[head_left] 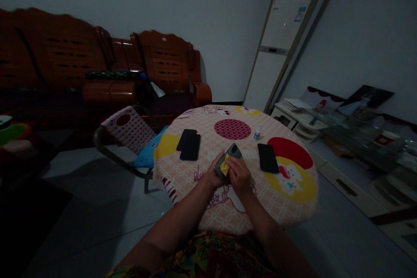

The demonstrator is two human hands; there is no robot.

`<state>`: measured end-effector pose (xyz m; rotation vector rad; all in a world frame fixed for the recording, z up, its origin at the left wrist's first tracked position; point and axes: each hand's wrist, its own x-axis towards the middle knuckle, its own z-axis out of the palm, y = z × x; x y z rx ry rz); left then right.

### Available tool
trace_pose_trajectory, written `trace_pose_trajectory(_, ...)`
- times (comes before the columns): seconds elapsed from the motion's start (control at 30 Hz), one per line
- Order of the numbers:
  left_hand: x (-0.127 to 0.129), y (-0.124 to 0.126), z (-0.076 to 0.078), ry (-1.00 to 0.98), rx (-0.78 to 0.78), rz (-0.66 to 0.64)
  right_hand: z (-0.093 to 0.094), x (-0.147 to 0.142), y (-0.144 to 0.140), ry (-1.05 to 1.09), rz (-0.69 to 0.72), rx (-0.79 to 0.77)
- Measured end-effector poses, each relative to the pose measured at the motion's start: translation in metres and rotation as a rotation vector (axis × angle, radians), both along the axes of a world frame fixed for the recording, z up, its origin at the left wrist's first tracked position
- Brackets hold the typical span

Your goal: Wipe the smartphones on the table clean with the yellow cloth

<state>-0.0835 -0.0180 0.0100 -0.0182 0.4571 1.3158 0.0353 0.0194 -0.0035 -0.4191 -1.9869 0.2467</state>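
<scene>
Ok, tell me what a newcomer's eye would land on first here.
Probably the small yellow cloth, held by the right hand against a gray phone in the left hand, over the tablecloth. Next, the large red patch on its right side. Then the glossy wooden seats at the back left.

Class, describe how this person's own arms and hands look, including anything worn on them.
The left hand and right hand wear no gloves; the forearms are bare, no watch shows. Patterned clothing in red, green and yellow shows at the bottom.

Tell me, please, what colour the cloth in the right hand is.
The cloth is yellow, seen best in the head view.
</scene>
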Motion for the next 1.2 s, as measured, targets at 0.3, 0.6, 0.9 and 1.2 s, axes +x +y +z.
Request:
trace_pose_trajectory(0.3,-0.006,0.006,-0.010,-0.067,-0.004,0.090,-0.004,0.001,-0.004,-0.169,0.035,-0.006)
trace_pose_trajectory(0.6,0.004,0.005,-0.004,0.040,-0.025,-0.038,-0.008,0.007,0.029,-0.083,-0.141,-0.086)
trace_pose_trajectory(0.9,0.005,0.010,-0.012,0.149,-0.060,-0.011,-0.009,0.014,0.032,-0.206,-0.191,-0.039)
trace_pose_trajectory(1.2,0.011,0.006,-0.008,0.221,-0.058,-0.061,-0.003,0.011,0.049,-0.194,-0.309,-0.017)
